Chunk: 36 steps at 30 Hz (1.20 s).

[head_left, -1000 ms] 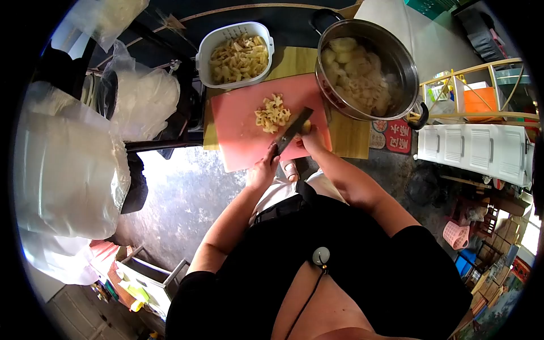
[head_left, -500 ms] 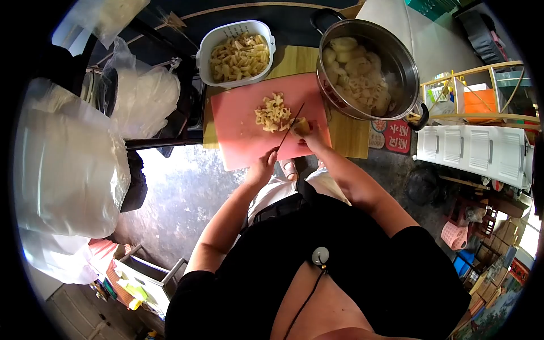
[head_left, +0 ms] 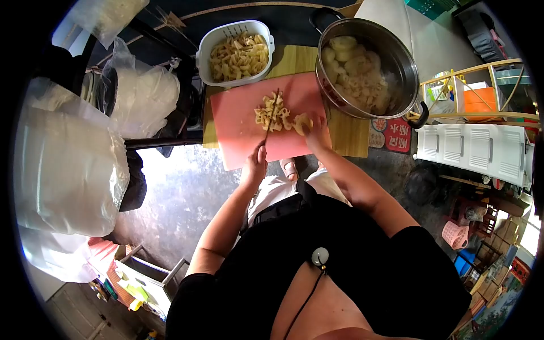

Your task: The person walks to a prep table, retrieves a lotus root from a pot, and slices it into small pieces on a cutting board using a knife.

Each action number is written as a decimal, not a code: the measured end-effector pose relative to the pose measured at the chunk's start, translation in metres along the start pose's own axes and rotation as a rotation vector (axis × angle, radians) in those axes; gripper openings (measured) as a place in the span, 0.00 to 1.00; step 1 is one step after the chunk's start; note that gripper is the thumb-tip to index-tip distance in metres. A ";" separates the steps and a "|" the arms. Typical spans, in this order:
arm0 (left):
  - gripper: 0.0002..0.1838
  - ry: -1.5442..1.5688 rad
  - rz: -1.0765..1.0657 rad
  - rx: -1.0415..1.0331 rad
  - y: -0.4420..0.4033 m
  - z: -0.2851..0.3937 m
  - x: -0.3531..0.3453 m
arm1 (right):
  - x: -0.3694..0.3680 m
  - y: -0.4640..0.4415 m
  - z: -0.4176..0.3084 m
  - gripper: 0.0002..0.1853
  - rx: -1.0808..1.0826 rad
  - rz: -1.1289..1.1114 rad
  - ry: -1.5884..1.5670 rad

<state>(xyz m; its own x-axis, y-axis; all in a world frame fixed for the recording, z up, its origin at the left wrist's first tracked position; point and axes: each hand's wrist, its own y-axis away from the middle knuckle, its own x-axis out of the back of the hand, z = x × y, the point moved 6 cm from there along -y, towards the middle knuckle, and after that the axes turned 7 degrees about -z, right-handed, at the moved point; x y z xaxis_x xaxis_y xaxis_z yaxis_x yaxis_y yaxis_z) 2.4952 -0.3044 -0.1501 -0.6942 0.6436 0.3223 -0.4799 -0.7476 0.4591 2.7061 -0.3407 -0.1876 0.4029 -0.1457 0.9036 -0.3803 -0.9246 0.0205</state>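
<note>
Gripping the knife (head_left: 272, 115) in our left hand (head_left: 254, 164), we risk cuts if our right hand (head_left: 318, 136), closed on the chunk (head_left: 302, 123) at the knife's 3 o'clock, slips.

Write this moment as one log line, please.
left hand: holding knife | right hand: on larger piece | knife: over cut pieces | board: under cut pieces

Knife (head_left: 271, 118) swings leftward, away from the pale chunk (head_left: 301, 124) by the right hand (head_left: 318, 134); blade now over the cut pieces (head_left: 262, 115), upper centre of frame, pointing more straight up. Left hand (head_left: 255, 164) on handle shifts slightly frame-left.
</note>
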 end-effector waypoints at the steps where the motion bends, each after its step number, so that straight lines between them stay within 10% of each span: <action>1: 0.19 0.176 -0.058 0.127 0.004 0.000 0.000 | 0.000 -0.002 0.005 0.35 -0.061 -0.033 -0.080; 8: 0.23 0.209 -0.244 0.110 0.007 -0.005 -0.025 | -0.004 -0.008 0.017 0.36 -0.183 -0.312 -0.177; 32: 0.23 0.089 -0.178 0.107 0.005 -0.002 0.001 | -0.014 -0.014 0.021 0.30 -0.150 -0.222 -0.321; 36: 0.21 0.270 -0.237 0.161 0.009 -0.002 -0.012 | -0.034 -0.010 0.034 0.26 -0.496 -0.354 -0.983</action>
<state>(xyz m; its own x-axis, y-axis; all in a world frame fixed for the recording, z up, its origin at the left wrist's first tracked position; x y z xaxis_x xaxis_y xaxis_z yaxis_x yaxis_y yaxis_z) 2.4983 -0.3193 -0.1518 -0.7003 0.7133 -0.0276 -0.5687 -0.5341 0.6256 2.7238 -0.3386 -0.2333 0.9433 -0.3179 0.0955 -0.3138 -0.7604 0.5686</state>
